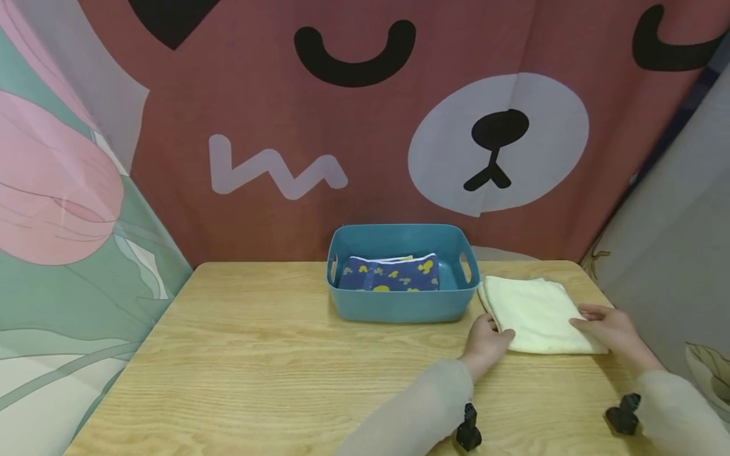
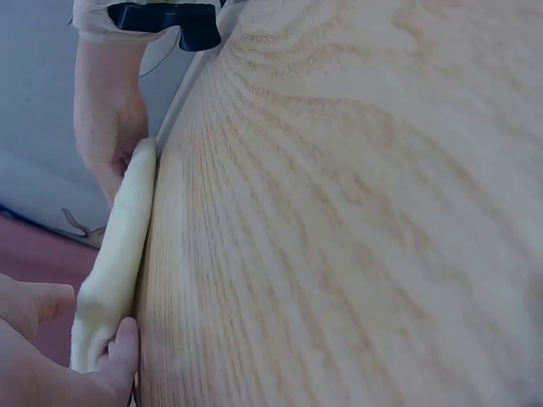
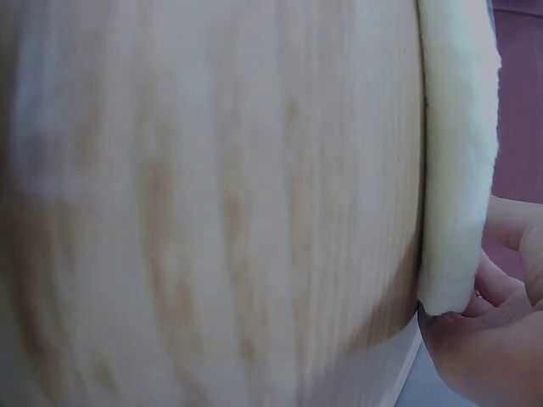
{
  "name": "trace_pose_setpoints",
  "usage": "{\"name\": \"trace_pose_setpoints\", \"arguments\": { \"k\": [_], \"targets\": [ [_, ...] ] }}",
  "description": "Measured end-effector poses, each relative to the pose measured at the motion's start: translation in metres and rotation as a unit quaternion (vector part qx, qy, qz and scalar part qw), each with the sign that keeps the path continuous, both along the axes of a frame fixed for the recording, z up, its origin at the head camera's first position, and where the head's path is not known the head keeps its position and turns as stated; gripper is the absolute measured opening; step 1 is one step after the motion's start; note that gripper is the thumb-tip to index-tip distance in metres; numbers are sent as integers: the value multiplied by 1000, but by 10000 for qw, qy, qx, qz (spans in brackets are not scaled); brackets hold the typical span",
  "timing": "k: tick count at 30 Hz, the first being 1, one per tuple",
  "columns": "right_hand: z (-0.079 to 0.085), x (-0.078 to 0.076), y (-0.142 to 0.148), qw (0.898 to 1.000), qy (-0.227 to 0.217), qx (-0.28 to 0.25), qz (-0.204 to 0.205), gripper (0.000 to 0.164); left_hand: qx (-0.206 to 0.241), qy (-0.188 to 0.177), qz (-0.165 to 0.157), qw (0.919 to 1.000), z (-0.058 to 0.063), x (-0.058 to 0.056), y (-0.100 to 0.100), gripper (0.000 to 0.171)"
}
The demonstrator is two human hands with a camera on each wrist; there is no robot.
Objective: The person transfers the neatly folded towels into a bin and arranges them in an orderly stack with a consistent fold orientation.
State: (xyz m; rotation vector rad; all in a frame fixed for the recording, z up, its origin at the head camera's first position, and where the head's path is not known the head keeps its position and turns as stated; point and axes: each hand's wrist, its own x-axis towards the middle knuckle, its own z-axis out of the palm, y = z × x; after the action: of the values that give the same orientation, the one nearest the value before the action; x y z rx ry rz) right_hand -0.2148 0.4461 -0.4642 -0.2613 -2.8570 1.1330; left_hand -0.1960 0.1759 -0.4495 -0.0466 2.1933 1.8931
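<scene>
A pale yellow folded cloth (image 1: 538,316) lies on the wooden table, right of the blue basket (image 1: 399,307). My left hand (image 1: 487,347) holds its left front corner, thumb on the upper side and fingers at the lower edge. On the opposite side, my right hand (image 1: 616,332) grips the cloth's right edge, its thumb over the top. Seen edge-on in the left wrist view, the cloth (image 2: 119,246) is a thick stack of layers low against the table. The right wrist view shows fingers (image 3: 492,288) tucked at the underside of its end.
Inside the basket is a folded dark blue cloth (image 1: 393,275) with yellow patterns and white edging. A printed curtain (image 1: 274,221) hangs behind the wooden table (image 1: 239,367). Pale fabric (image 1: 673,221) hangs along the right side.
</scene>
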Motion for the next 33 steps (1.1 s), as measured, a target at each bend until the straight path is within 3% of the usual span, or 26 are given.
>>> {"name": "trace_pose_setpoints", "arguments": {
  "k": [9,13,18,33],
  "targets": [
    [8,1,-6,9990,-400,191,109,76,-119,62,66,9999,2,-1,1,41],
    [10,2,-9,9990,-331,262,152,74,-189,41,86,9998,1,-1,1,47],
    [10,2,-10,9991,-348,175,143,76,-229,112,97,9996,0,-1,0,43],
    [23,8,-15,9975,-582,-289,-290,78,-229,145,152,9995,-3,4,2,34]
  ]
}}
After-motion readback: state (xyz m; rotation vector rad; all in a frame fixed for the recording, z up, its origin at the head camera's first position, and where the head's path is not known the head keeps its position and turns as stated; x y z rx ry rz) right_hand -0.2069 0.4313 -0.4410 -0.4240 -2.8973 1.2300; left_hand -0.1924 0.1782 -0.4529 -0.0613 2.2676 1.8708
